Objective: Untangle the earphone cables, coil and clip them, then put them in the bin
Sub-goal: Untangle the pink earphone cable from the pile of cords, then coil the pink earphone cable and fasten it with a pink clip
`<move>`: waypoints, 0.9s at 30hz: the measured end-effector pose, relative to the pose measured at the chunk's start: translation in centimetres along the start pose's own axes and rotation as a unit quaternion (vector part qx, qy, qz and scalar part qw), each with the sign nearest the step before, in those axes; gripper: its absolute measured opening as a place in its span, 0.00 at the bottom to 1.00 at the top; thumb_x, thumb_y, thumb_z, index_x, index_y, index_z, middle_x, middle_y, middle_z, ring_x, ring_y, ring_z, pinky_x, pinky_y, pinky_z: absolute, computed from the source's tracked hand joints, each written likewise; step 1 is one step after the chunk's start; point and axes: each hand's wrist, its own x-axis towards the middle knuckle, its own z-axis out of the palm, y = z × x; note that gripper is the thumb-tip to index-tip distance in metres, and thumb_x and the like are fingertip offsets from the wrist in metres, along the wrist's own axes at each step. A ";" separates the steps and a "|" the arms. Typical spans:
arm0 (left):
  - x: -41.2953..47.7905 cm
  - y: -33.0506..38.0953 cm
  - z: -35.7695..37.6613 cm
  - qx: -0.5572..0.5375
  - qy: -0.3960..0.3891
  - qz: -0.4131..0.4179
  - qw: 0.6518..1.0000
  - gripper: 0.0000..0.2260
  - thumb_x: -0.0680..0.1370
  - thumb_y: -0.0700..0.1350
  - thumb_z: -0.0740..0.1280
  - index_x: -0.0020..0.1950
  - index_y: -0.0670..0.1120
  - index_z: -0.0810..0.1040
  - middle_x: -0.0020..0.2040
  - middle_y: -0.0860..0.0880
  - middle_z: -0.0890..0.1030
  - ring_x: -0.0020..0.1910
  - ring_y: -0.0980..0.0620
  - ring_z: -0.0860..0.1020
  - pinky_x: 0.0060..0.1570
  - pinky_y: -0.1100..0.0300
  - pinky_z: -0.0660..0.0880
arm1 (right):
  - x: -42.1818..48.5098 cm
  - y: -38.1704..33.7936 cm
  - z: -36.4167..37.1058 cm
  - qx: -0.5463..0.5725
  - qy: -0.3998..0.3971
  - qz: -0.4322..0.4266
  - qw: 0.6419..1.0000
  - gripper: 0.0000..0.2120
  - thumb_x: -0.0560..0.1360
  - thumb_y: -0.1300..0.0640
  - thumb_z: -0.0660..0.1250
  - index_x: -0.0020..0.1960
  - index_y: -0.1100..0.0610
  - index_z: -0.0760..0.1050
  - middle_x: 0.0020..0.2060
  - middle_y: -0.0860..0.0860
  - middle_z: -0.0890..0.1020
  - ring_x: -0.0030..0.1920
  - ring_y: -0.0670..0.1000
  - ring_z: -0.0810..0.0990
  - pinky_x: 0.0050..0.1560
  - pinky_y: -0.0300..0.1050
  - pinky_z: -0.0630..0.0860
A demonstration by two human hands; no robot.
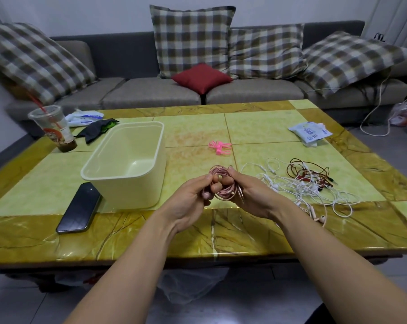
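Note:
Both hands hold a coiled pink earphone cable (218, 172) above the table's front middle. My left hand (193, 199) pinches the coil's left side, and my right hand (251, 195) grips its right side with the plug lying across the fingers. The cream bin (127, 160) stands open just to the left. Pink clips (219, 146) lie on the table beyond my hands. A tangle of white earphone cables (298, 185) and a dark red cable (307, 171) lies to the right.
A black phone (79, 208) lies left of the bin. A plastic cup with a straw (54, 127), dark cloth (97, 128) and white packets (311, 133) sit on the green and brown table (256, 127). A sofa with cushions stands behind.

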 end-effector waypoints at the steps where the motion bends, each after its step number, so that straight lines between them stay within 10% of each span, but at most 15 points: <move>1: 0.2 0.0 0.0 -0.014 -0.006 -0.011 1.000 0.10 0.82 0.43 0.57 0.47 0.44 0.76 0.43 0.48 0.82 0.33 0.58 0.65 0.39 0.62 0.63 | -0.1 -0.1 -0.1 -0.014 0.005 -0.004 1.000 0.23 0.83 0.49 0.50 0.59 0.64 0.76 0.43 0.55 0.84 0.48 0.50 0.82 0.58 0.44 0.75; 6: 1.0 0.1 -0.3 -0.052 -0.049 -0.113 0.991 0.28 0.80 0.58 0.54 0.48 0.37 0.84 0.37 0.44 0.77 0.33 0.54 0.70 0.33 0.63 0.61 | -1.2 -0.3 -0.9 -0.136 -0.019 0.009 0.991 0.24 0.84 0.50 0.49 0.42 0.52 0.82 0.41 0.52 0.84 0.47 0.48 0.81 0.57 0.43 0.73; 12: 1.5 0.0 0.2 0.031 -0.061 -0.176 0.982 0.23 0.77 0.58 0.61 0.38 0.42 0.83 0.30 0.47 0.78 0.32 0.52 0.74 0.34 0.59 0.61 | -1.9 -0.8 -2.0 -0.312 0.002 0.018 0.950 0.21 0.82 0.44 0.54 0.62 0.58 0.76 0.62 0.53 0.79 0.67 0.51 0.74 0.72 0.46 0.66; 19: 3.0 0.1 0.2 0.030 -0.064 -0.197 0.978 0.29 0.80 0.63 0.52 0.26 0.49 0.74 0.26 0.55 0.62 0.32 0.56 0.59 0.35 0.60 0.57 | -0.7 -1.3 -2.3 -0.375 -0.018 -0.013 0.927 0.23 0.85 0.49 0.51 0.59 0.68 0.71 0.48 0.52 0.72 0.49 0.46 0.70 0.53 0.37 0.68; 23: 4.7 0.3 -0.5 -0.001 -0.017 -0.171 0.985 0.25 0.80 0.61 0.53 0.27 0.51 0.69 0.27 0.54 0.62 0.27 0.58 0.64 0.30 0.62 0.58 | 1.8 -1.6 -2.7 -0.353 -0.004 -0.014 0.935 0.24 0.85 0.49 0.51 0.54 0.71 0.71 0.45 0.53 0.72 0.48 0.48 0.69 0.54 0.44 0.66; 27: 7.4 0.4 -1.3 0.052 0.042 -0.139 0.988 0.21 0.82 0.59 0.51 0.35 0.51 0.67 0.27 0.55 0.68 0.26 0.59 0.65 0.27 0.63 0.57 | 5.1 -2.2 -3.6 -0.316 0.022 0.006 0.949 0.21 0.85 0.52 0.51 0.55 0.63 0.78 0.46 0.51 0.81 0.43 0.40 0.78 0.50 0.29 0.72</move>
